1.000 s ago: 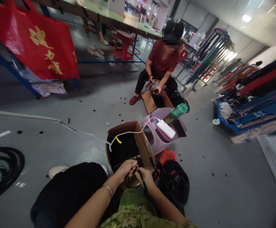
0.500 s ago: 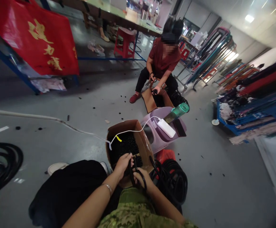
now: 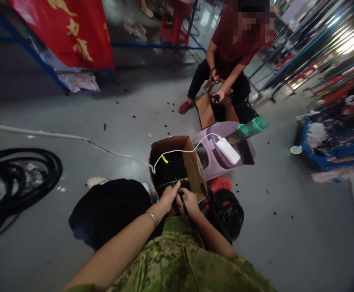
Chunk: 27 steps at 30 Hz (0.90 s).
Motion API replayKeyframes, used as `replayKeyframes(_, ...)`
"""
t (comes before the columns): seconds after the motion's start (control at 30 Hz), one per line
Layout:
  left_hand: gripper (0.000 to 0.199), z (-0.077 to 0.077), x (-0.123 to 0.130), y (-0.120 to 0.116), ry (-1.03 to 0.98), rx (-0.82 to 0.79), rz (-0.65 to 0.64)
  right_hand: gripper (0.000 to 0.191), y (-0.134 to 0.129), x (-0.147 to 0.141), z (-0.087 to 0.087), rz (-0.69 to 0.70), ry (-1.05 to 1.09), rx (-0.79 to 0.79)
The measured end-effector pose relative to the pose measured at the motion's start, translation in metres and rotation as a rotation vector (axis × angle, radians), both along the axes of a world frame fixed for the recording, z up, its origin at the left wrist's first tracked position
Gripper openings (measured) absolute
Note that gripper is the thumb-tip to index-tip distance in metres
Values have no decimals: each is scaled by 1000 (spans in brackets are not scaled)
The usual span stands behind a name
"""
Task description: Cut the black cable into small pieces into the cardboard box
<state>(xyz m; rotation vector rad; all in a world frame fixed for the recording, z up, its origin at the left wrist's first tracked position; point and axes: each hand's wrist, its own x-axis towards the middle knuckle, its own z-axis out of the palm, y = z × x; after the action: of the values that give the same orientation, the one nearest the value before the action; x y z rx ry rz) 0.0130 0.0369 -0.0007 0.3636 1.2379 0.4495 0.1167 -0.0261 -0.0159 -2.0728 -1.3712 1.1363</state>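
Note:
Both my hands are low in front of me, over the near edge of a cardboard box [image 3: 196,164] that holds many small black pieces [image 3: 169,168]. My left hand [image 3: 168,197] is closed, thumb and fingers pinching black cord-like material [image 3: 183,202]. Close against it, my right hand [image 3: 192,201] is closed around a bent, looped part of the same black material. Its exact kind is hard to make out, and my fingers cover part of it. To the right of the box lies a coil of black cord or tubing [image 3: 233,217], with strands running up beside the box.
A lilac plastic stool [image 3: 215,170] carries a white power bank [image 3: 228,151], a green bottle [image 3: 252,127] and a dark phone [image 3: 247,152]. A white cable [image 3: 104,144] crosses the box. Opposite sits a co-worker [image 3: 239,44] at another box [image 3: 205,109]. Black coils [image 3: 53,178] lie left.
My view has tipped downward and turned left, so the surroundings sit further right and higher. My hands have come closer together, both keeping hold of the black material.

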Motion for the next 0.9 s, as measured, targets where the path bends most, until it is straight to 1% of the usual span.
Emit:
replayKeyframes(0.03, 33, 1, 0, -2, -17, 26, 14, 28, 5, -1, 5, 62, -68, 0)
replayKeyframes(0.07, 29, 1, -1, -2, -16, 50, 37, 27, 9, -1, 9, 123, -107, 6)
replayKeyframes(0.1, 24, 0, -2, -1, 25, 66, 75, 29, 12, -1, 13, 170, -105, 4)
replayKeyframes(0.17, 15, -2, -5, 1, 164, 47, 117, 37, 15, 4, 16, 241, 38, -40)
replayKeyframes(0.23, 11, -5, -5, 2, 243, 17, 143, 47, 17, 15, 14, 284, 300, -149)
replayKeyframes(0.27, 10, -7, -5, 1, 250, 8, 153, 52, 18, 21, 12, 270, 446, -222)
replayKeyframes(0.3, 10, -8, -3, 1, 252, 5, 163, 53, 21, 27, 9, 225, 568, -295)
replayKeyframes(0.33, 10, -11, -2, -1, 258, 8, 168, 53, 25, 33, 5, 163, 644, -346)
replayKeyframes(0.4, 13, -15, 2, -4, 312, 29, 170, 51, 37, 41, -2, 104, 730, -425)
replayKeyframes(0.47, 17, -20, 5, -6, 402, 63, 179, 48, 53, 43, -9, 135, 763, -470)
replayKeyframes(0.53, 17, -22, 5, -5, 495, 109, 187, 43, 70, 42, -15, 267, 730, -476)
replayKeyframes(0.6, 13, -20, 4, -2, 575, 167, 183, 36, 82, 42, -22, 401, 627, -406)
replayKeyframes(0.63, 12, -17, 3, 0, 602, 194, 180, 32, 87, 42, -26, 432, 566, -343)
replayKeyframes(0.7, 11, -8, 3, 4, 624, 232, 187, 27, 97, 46, -39, 439, 501, -241)
replayKeyframes(0.73, 11, -3, 3, 6, 629, 240, 188, 27, 102, 48, -48, 427, 508, -227)
replayKeyframes(0.8, 13, 8, 5, 7, 589, 272, 169, 32, 116, 51, -73, 434, 588, -331)
replayKeyframes(0.83, 12, 12, 6, 5, 586, 273, 159, 35, 124, 52, -88, 380, 599, -365)
replayKeyframes(0.9, 13, 19, 8, 0, 549, 252, 132, 41, 142, 52, -122, 174, 453, -343)
